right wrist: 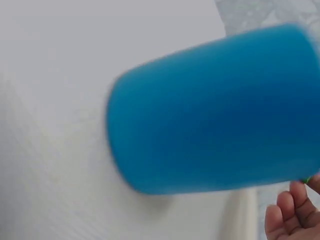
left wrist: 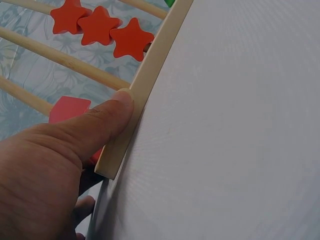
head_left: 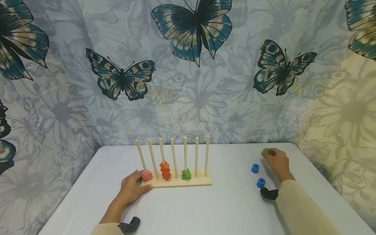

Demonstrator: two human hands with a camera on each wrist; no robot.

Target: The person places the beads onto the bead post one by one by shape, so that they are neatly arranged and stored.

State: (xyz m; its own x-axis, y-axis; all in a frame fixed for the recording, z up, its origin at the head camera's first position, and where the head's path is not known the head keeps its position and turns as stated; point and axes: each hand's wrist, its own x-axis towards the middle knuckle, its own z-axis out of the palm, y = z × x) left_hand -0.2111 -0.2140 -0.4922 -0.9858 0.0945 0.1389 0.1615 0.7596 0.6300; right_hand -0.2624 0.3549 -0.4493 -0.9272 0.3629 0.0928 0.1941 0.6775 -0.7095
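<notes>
A wooden peg board (head_left: 179,183) with several upright pegs stands on the white table. My left hand (head_left: 131,188) grips its left end, thumb along the front edge, other fingers behind. Beside these fingers, pink pieces (head_left: 147,175) sit on the leftmost peg. Orange-red stars (left wrist: 100,25) are stacked on the third peg, and angular green pieces (head_left: 186,174) on the fifth. At the far right, my right hand (head_left: 277,162) pinches a small green piece (head_left: 266,150), mostly covered by fingers. Two blue cylinders with holes, one behind (head_left: 255,168) and one nearer (head_left: 260,182), lie close by.
Dark wrist-worn cameras show at the left wrist (head_left: 130,225) and right wrist (head_left: 269,194). One blue cylinder (right wrist: 215,115) looms large and blurred in the right wrist view. A butterfly-patterned cloth (head_left: 202,107) hangs behind the table's far edge.
</notes>
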